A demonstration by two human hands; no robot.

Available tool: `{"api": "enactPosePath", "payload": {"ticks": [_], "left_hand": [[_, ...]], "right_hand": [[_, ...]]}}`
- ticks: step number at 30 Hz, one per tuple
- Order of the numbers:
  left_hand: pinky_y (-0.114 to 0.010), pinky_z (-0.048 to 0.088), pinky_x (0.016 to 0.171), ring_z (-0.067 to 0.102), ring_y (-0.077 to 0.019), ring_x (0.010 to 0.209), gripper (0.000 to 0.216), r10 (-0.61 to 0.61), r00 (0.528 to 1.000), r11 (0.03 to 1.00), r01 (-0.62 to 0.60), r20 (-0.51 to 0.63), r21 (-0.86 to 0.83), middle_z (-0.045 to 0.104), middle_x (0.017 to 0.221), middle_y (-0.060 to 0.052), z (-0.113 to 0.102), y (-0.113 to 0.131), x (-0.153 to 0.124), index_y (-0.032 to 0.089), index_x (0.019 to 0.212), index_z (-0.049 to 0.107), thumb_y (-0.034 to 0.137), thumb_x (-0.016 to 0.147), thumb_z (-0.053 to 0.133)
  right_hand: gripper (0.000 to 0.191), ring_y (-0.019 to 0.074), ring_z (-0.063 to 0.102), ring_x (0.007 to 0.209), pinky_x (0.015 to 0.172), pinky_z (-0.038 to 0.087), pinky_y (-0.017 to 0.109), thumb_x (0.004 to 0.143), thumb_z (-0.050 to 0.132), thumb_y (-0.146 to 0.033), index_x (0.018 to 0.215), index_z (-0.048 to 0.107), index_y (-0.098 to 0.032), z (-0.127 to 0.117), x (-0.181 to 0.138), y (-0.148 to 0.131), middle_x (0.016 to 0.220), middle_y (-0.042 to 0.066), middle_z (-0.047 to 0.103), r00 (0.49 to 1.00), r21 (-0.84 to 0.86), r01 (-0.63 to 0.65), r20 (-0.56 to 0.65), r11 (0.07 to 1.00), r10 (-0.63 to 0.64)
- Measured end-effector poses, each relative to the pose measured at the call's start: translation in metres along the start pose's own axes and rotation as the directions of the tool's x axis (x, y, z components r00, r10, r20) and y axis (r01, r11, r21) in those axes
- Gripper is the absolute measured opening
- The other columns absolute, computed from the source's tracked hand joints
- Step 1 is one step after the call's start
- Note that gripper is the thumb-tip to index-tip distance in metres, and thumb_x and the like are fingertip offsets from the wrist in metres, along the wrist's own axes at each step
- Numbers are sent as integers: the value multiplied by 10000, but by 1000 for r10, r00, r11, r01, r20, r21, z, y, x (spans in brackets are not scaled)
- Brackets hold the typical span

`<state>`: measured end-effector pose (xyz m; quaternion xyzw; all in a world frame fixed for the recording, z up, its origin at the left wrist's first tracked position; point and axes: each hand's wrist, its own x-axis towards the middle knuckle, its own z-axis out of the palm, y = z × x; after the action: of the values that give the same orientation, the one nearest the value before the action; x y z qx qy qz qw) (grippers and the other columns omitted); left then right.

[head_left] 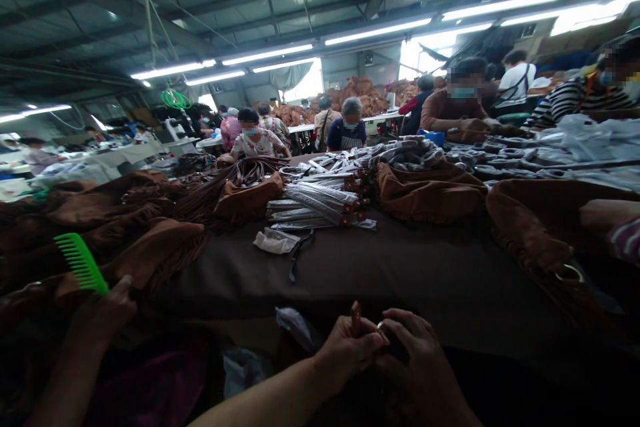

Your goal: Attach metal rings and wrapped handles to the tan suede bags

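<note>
Near the bottom middle, my left hand (345, 350) is closed around a brown strap (355, 319) whose end pokes up above the fingers. A strap wrapped in whitish plastic (299, 329) lies just behind that hand and may belong to the same piece. My right hand (417, 360) meets the left one, fingers bent and fingertips together beside a small shiny spot. What it pinches is hidden in the dark. Both hands are just in front of the dark brown table cover (380, 273).
Wrapped straps (320, 203) lie heaped on the table between brown fringed bags (430, 190). A small plastic packet (276, 240) and a black strip (300, 255) lie nearer. At left, a co-worker's hand (113, 303) holds a green comb (80, 260); another co-worker's arm (610, 217) reaches in right.
</note>
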<state>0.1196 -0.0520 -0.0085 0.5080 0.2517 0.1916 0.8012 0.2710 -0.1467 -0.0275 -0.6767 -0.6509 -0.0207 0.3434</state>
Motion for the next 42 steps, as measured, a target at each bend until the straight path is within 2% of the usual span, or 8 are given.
{"api": "enactPosePath", "payload": {"ticks": [7, 17, 21, 28, 32, 35, 38, 42], "left_hand": [[-207, 218, 429, 354, -35, 418, 415, -123, 992, 992, 124, 36, -20, 508, 555, 21, 3, 6, 0, 75, 814, 702, 448, 650, 781], [-206, 239, 465, 350, -45, 452, 459, -237, 965, 972, 236, -109, -22, 441, 521, 60, 4, 28, 2, 124, 699, 574, 454, 508, 829], [-217, 246, 459, 356, -59, 450, 460, -191, 977, 961, 205, -94, 187, 452, 519, 51, 3, 37, 2, 132, 669, 568, 515, 543, 788], [-211, 247, 506, 343, -76, 528, 513, -87, 994, 761, 27, 61, 648, 412, 588, 57, 4, 85, -2, 134, 787, 650, 641, 754, 572], [-208, 258, 518, 438, -102, 583, 345, -152, 986, 487, 14, 69, 873, 513, 615, 47, 6, 104, 1, 192, 824, 708, 517, 716, 666], [-215, 275, 504, 502, -122, 529, 211, -284, 959, 318, 92, 2, 943, 554, 525, 40, 10, 108, 5, 218, 773, 722, 405, 722, 637], [-219, 309, 497, 536, -127, 494, 185, -386, 921, 302, 176, -49, 937, 602, 541, 23, 14, 108, 6, 208, 685, 699, 336, 731, 574], [-220, 295, 503, 531, -131, 525, 172, -332, 943, 217, 72, 5, 974, 643, 599, 23, 13, 108, 7, 240, 793, 732, 324, 729, 596]], "right_hand": [[247, 232, 598, 1043, 860, 496, 378, 866, 601, -429, 1059, 645, -281, 5, -3, 7, 1135, 49, 644, 1000, 33, 29, 7, 999, -29], [219, 216, 604, 1041, 879, 467, 376, 901, 543, -355, 1092, 590, -260, 8, -6, -1, 1141, 46, 653, 992, -22, 118, -37, 993, -118], [188, 235, 613, 1031, 951, 415, 435, 904, 517, -325, 1054, 571, -225, 16, -6, 0, 1079, 69, 670, 973, -101, 143, -165, 985, -158], [178, 245, 591, 1038, 976, 386, 485, 908, 444, -248, 1046, 549, -207, 20, -6, -3, 1068, 85, 643, 984, -50, 100, -141, 994, -106], [198, 239, 573, 1065, 981, 390, 472, 909, 435, -221, 1078, 538, -214, 15, -7, -6, 1090, 78, 631, 989, -24, 79, -123, 997, -82], [160, 238, 579, 1042, 941, 430, 444, 898, 474, -240, 1037, 552, -228, 13, -7, -8, 1071, 65, 632, 989, -26, 54, -136, 998, -57], [144, 240, 578, 1027, 902, 456, 429, 892, 486, -243, 1017, 556, -227, 13, -7, -9, 1060, 71, 626, 989, -23, 46, -141, 999, -48], [133, 241, 583, 1014, 902, 451, 435, 894, 485, -218, 1013, 544, -214, 17, -7, -9, 1043, 82, 629, 983, -24, 48, -175, 999, -51]]}}
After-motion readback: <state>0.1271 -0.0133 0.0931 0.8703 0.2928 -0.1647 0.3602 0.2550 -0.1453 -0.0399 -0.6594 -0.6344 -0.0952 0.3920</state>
